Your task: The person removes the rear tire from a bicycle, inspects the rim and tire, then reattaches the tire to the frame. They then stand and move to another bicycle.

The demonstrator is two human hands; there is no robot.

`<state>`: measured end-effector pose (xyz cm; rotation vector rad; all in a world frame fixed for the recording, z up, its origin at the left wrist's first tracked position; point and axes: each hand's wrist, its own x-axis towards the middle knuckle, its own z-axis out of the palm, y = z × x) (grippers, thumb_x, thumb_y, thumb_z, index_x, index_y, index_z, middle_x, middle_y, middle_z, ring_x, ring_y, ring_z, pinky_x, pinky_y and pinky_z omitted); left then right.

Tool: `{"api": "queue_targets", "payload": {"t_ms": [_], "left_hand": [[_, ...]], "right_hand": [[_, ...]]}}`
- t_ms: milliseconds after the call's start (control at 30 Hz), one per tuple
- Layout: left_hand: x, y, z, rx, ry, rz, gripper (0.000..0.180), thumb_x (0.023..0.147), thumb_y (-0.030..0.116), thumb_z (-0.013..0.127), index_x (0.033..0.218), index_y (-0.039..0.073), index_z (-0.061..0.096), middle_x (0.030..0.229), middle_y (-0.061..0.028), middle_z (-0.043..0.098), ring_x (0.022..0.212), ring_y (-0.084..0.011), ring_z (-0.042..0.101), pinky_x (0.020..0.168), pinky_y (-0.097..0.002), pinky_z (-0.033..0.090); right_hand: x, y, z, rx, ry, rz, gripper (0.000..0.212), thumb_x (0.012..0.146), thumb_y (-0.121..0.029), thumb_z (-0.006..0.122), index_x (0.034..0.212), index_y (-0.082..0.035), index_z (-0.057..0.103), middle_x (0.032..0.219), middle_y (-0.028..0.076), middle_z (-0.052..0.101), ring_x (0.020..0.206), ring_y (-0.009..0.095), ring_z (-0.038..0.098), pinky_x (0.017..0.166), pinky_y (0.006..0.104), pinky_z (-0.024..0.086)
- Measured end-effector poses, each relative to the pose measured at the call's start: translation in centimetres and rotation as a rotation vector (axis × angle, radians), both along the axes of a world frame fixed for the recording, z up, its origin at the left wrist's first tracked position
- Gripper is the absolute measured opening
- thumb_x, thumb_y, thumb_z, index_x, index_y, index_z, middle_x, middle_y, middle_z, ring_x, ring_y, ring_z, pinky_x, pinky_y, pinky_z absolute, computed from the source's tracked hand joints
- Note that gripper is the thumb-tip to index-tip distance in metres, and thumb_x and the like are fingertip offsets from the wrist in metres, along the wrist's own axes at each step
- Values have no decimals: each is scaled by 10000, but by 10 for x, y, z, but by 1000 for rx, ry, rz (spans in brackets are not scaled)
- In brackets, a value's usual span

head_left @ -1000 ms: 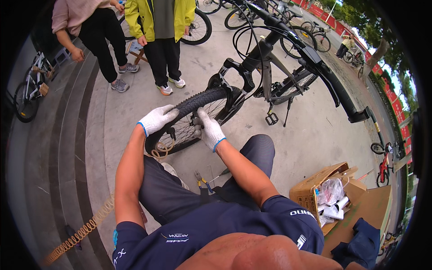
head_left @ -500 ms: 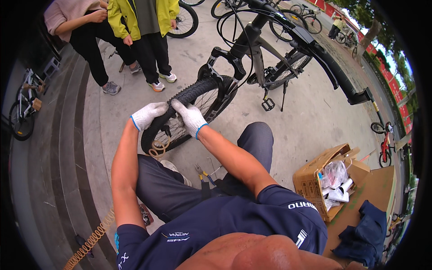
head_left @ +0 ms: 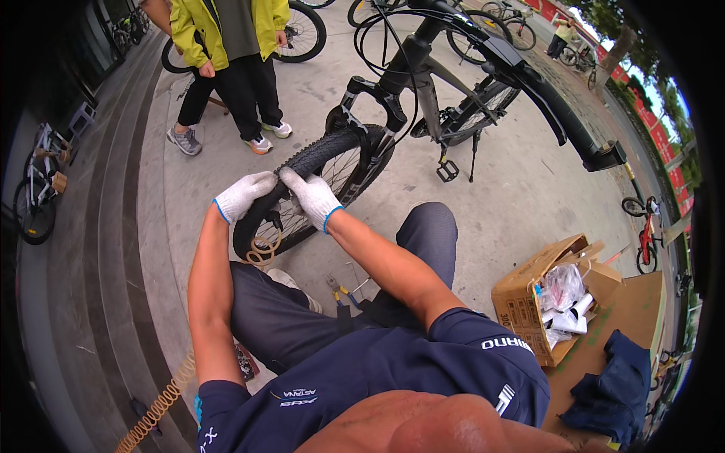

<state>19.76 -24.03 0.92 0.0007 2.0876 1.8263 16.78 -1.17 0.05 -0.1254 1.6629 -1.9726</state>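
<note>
A grey-black bicycle point(head_left: 434, 106) stands before me, its front wheel turned toward me. My left hand point(head_left: 245, 195), in a white knit glove with a blue cuff, is closed on the near side of the black knobby tyre point(head_left: 317, 155). Close beside it, my gloved right hand point(head_left: 313, 202) grips the same tyre, thumb on the tread and fingers partly hidden behind the rim. Below the hands, a black hose fitting point(head_left: 274, 220) sits at the wheel's inner side, with a tan coiled air hose point(head_left: 263, 248) hanging from it.
Yellow-and-blue-handled pliers point(head_left: 343, 293) and a thin metal tool lie between my legs. At right stand an open carton point(head_left: 529, 306) of plastic-wrapped parts and a dark blue cloth point(head_left: 615, 389). A person in a yellow jacket point(head_left: 196, 34) stands beyond the wheel; steps point(head_left: 113, 264) run along the left.
Both hands stay on the tyre with barely any shift. The person in the pale pink top has moved mostly behind the one in yellow. The whole view has shifted slightly.
</note>
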Motion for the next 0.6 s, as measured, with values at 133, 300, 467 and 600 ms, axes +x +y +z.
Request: {"api": "queue_targets", "payload": {"t_ms": [133,300,467,600], "left_hand": [[8,6,6,-345,306,125,434,1083,332,639,1294,-40,714,1153,-125,792,1038,-214,732,969,-364,568],[14,29,21,-741,534,358,392,1092,313,604,1331,26,724,1231,-273,762,1164,-418,746,1013,-435,565],[10,57,14,-849,678,541,393,1107,289,572,1393,49,697,1320,-253,742,1230,-442,715,1060,-494,556],[2,59,17,-880,762,497,399,1098,303,600,1397,55,694,1305,-230,755,1220,-422,723,1057,-480,560]], "right_hand": [[1,-8,2,-50,6,-27,543,1034,-550,741,1100,-12,731,730,-6,553,590,126,515,533,343,433],[-1,-28,3,-159,16,-76,569,1013,-593,750,1103,-33,703,717,2,545,547,134,492,501,334,400],[-15,-37,-1,-32,58,1,759,1010,-685,675,1312,11,689,891,85,700,600,168,601,535,353,488],[-27,-27,-9,-107,-23,142,812,1003,-843,551,1128,-50,670,739,32,566,545,164,521,488,352,421]]}}
